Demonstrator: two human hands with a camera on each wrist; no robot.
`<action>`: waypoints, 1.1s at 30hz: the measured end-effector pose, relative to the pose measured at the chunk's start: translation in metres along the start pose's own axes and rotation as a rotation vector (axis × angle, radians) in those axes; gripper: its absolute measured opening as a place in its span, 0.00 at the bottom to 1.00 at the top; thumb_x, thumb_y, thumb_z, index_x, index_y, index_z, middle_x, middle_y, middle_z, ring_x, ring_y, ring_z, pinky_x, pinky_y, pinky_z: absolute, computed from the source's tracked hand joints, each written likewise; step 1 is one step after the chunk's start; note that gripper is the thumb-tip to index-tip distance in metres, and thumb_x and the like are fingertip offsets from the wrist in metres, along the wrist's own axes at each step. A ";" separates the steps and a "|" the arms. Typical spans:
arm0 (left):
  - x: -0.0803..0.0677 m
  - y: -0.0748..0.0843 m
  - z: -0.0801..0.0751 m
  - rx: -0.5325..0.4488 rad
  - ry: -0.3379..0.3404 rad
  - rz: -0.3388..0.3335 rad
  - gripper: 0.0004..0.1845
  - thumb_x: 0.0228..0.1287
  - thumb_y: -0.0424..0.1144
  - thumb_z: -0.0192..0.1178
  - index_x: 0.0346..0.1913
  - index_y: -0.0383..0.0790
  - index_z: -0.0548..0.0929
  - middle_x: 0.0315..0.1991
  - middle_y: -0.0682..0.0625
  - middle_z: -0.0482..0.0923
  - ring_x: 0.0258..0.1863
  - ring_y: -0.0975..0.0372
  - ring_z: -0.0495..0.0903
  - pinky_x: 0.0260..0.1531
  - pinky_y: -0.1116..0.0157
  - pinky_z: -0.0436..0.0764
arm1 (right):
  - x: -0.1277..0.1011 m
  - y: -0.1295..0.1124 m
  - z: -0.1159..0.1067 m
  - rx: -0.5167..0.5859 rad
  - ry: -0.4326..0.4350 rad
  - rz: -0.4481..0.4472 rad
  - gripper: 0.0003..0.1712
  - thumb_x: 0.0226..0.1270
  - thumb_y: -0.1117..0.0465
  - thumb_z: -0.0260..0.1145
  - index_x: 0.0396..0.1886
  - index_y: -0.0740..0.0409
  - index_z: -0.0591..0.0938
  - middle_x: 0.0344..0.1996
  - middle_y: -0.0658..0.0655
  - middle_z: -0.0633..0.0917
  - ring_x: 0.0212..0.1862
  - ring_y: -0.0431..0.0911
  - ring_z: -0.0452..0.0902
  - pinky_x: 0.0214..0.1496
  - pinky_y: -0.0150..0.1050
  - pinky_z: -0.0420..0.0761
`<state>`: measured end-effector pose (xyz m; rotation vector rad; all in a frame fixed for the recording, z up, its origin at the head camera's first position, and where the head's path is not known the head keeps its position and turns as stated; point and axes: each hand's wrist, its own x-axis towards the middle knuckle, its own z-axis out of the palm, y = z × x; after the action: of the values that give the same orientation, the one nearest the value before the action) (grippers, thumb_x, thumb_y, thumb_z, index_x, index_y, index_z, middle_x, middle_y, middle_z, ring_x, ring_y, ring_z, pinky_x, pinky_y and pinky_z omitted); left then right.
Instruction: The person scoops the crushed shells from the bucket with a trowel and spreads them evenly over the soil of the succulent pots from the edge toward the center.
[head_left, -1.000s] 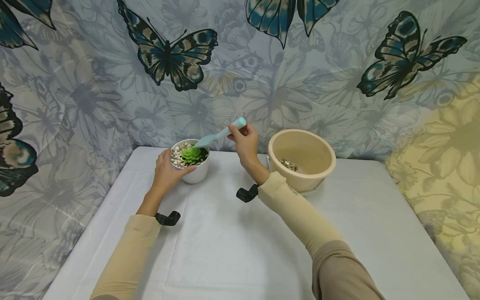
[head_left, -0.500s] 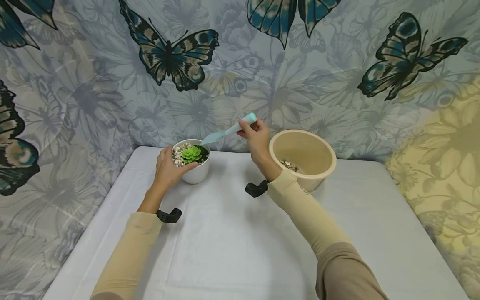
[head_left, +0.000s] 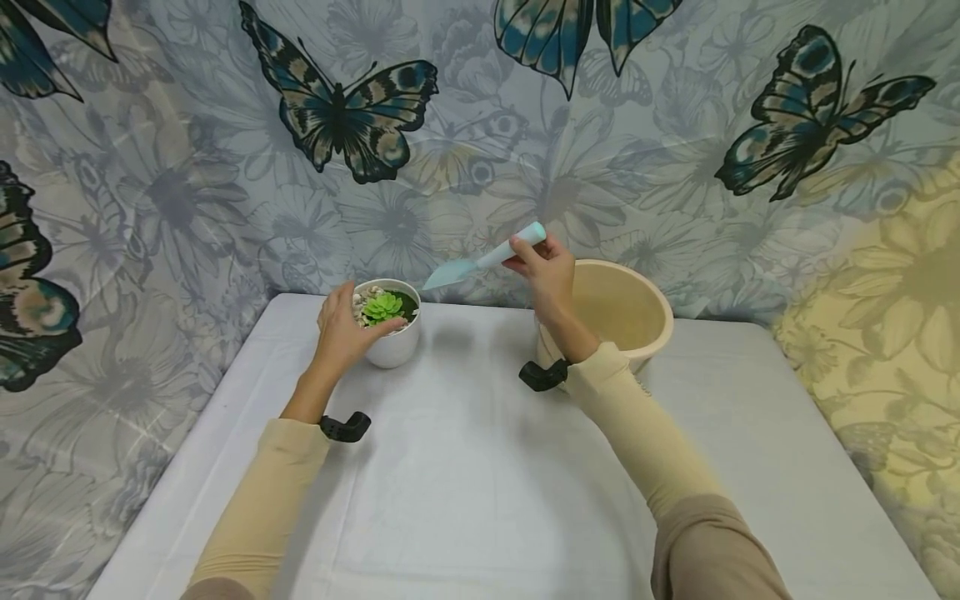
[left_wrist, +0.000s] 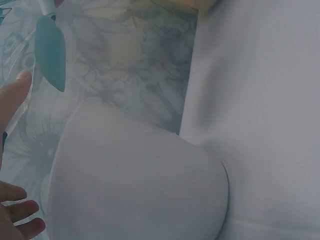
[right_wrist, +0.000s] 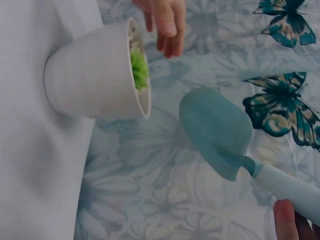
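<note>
In the head view, a white pot point(head_left: 390, 333) with a green succulent point(head_left: 382, 307) is steadied on the table point(head_left: 465, 483) by the left hand point(head_left: 341, 329), whose fingers are curled round its rim. A light-blue trowel point(head_left: 480, 260) is pinched by its handle in the right hand point(head_left: 547, 271) and held aloft between pot and beige bucket point(head_left: 637, 312).

In the left wrist view, the pot wall point(left_wrist: 140, 185) is seen close, fingertips point(left_wrist: 20, 215) at its edge.

In the right wrist view, the trowel's blade point(right_wrist: 215, 130) is shown empty, apart from the pot point(right_wrist: 95, 80).
</note>
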<state>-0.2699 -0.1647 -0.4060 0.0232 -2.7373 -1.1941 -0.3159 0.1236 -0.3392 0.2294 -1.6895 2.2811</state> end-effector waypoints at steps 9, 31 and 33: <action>-0.007 0.017 0.003 0.002 -0.017 0.058 0.57 0.51 0.64 0.69 0.77 0.44 0.51 0.76 0.39 0.47 0.74 0.40 0.50 0.68 0.34 0.53 | -0.006 -0.009 -0.026 0.061 -0.003 -0.007 0.02 0.64 0.69 0.66 0.34 0.60 0.81 0.28 0.51 0.84 0.32 0.42 0.86 0.38 0.35 0.87; -0.014 0.054 0.031 -0.084 -0.097 0.185 0.54 0.53 0.64 0.67 0.76 0.43 0.55 0.76 0.42 0.50 0.76 0.47 0.51 0.69 0.40 0.60 | -0.010 -0.045 -0.096 0.203 -0.038 -0.047 0.05 0.66 0.70 0.65 0.39 0.70 0.80 0.31 0.57 0.84 0.32 0.47 0.86 0.39 0.37 0.87; -0.014 0.056 0.037 -0.081 -0.104 0.200 0.54 0.53 0.64 0.68 0.76 0.42 0.55 0.76 0.42 0.51 0.76 0.47 0.52 0.70 0.40 0.60 | -0.010 -0.049 -0.105 0.238 -0.041 -0.040 0.03 0.67 0.71 0.63 0.37 0.68 0.80 0.31 0.58 0.85 0.32 0.47 0.87 0.40 0.37 0.87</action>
<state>-0.2589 -0.0985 -0.3915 -0.3231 -2.6959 -1.2802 -0.2858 0.2353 -0.3291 0.3593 -1.4153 2.4611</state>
